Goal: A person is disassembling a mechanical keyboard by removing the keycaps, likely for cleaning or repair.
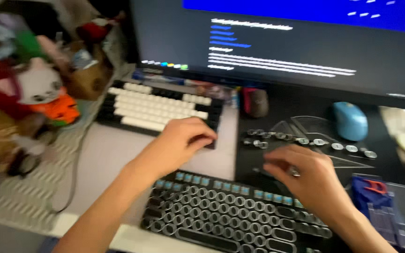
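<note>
over the dark round-key keyboard (221,213) at the desk's near edge, left hand (183,140) has fingers curled on the corner of the white-key keyboard (158,110) behind it — right hand (305,173) fingers bent over small round keycaps (305,140), pic too blurry to tell if it's gripping one. blue mouse (349,120) sits farther back, by the monitor (282,42).

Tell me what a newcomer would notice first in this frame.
Two keyboards dominate: a dark keyboard with round ringed keys nearest the camera, and a white-keyed keyboard behind it. The left hand rests curled at the white keyboard's near edge, the right hand hovers over a row of loose round keycaps.
</note>
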